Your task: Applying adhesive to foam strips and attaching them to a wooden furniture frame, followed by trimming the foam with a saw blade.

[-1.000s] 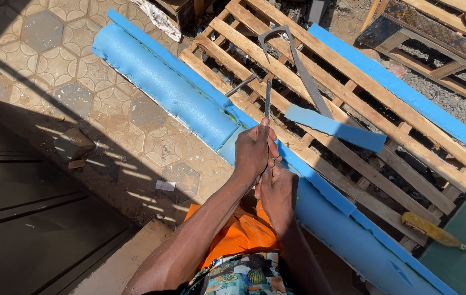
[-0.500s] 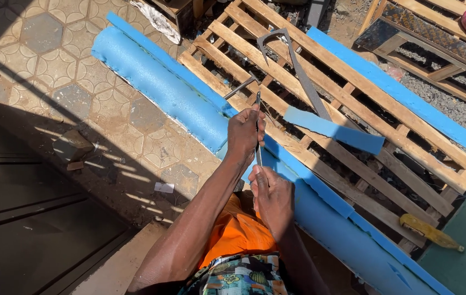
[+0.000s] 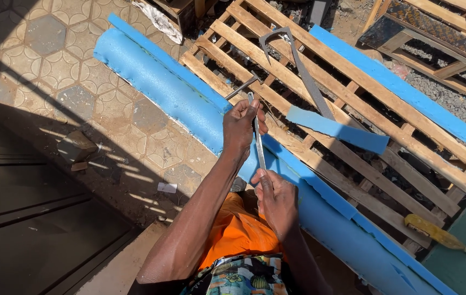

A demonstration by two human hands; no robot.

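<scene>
My left hand [image 3: 244, 125] grips the upper part of a thin flat metal blade [image 3: 258, 143] that stands nearly upright over a long blue foam roll [image 3: 167, 90]. My right hand [image 3: 276, 199] holds the blade's lower end, close to my orange shirt. Both hands sit above the edge of the blue foam, which runs diagonally from upper left to lower right alongside a wooden pallet [image 3: 353, 98].
On the pallet lie a grey curved metal bar [image 3: 304, 71], a loose blue foam strip [image 3: 336, 128] and a second long blue foam piece [image 3: 402, 90]. A yellow-handled tool [image 3: 435, 232] rests at the lower right. Hexagonal paving [image 3: 52, 54] is at the left, a dark metal surface [image 3: 36, 218] below it.
My left hand has slid further up the blade, away from my right hand. The right hand has stayed low near my body.
</scene>
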